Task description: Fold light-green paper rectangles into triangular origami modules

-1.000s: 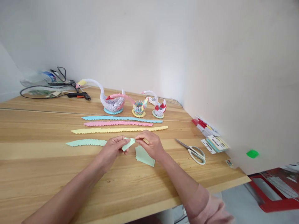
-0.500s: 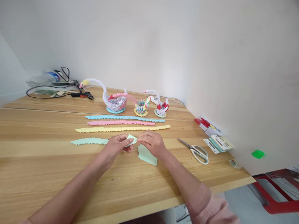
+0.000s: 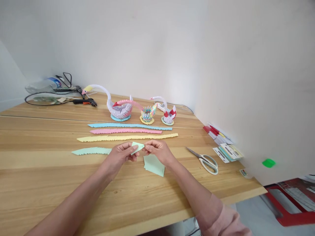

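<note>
A small piece of light green paper (image 3: 136, 147), partly folded, is held above the table between both hands. My left hand (image 3: 122, 152) pinches its left side, the thumb lying across it. At the paper's right tip, my right hand (image 3: 158, 151) is closed with thumb and fingertips on the edge. Below my right hand lie loose light green paper sheets (image 3: 154, 165), partly covered by it. A row of folded light green paper pieces (image 3: 92, 150) extends left from behind my left hand, which hides its right end.
Yellow (image 3: 128, 137), pink (image 3: 125, 131) and blue (image 3: 130, 125) folded-paper strips lie beyond my hands. Three paper swans stand behind, including a large white swan (image 3: 120, 111). Scissors (image 3: 206, 161) and paper packs (image 3: 228, 152) are right; a glue gun (image 3: 85, 102) is back left.
The right hand's fingers have turned at the paper's right tip, and more of the green piece shows as a pointed shape. The whole view has shifted slightly.
</note>
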A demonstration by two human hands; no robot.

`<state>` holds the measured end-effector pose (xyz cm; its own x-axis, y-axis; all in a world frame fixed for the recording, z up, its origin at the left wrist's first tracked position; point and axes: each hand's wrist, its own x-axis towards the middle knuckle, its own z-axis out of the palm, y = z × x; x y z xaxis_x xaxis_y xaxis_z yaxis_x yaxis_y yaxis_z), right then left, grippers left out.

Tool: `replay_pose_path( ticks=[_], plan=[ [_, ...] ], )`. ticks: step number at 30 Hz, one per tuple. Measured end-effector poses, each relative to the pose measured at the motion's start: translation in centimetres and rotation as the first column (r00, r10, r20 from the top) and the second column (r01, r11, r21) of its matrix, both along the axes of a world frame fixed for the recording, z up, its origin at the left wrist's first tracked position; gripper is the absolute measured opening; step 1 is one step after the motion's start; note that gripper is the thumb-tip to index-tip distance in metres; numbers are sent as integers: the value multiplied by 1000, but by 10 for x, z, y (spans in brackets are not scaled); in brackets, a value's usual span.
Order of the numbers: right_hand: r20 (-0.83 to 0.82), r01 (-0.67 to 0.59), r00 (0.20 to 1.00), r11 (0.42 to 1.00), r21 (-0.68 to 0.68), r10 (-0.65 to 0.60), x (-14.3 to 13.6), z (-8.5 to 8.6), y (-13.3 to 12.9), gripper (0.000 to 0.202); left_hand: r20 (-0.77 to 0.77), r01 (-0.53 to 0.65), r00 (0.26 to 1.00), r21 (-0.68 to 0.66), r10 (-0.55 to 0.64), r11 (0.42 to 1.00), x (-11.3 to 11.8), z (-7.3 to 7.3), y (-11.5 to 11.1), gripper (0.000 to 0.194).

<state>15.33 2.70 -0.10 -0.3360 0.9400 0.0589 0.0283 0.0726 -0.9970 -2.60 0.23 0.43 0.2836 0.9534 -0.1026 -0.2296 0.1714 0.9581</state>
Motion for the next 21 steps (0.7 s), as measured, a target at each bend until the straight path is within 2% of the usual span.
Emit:
replay_pose_path(
  ticks=[4,11,16,19,21],
  plan=[
    [-46,-20,999,998,-64,17,-3,0,-3,21,-5,9,1000,0,-9,1000,1,-3,-1,21],
    [81,-14,997,999,44,11,-3,3,-3,18,-74,-6,997,29,8,1000,2,-3,0,22],
    [304,38,945,963,267,-122,-4,2,-7,11,-220,-85,970,95,104,992,7,2,-2,24],
    [338,-3,928,904,428,-157,0,4,-9,10,-184,-71,979,78,85,994,5,1,-1,25],
    [341,-38,921,828,559,-188,3,6,-8,11,-125,-52,991,38,56,998,3,-1,1,25]
  ],
)
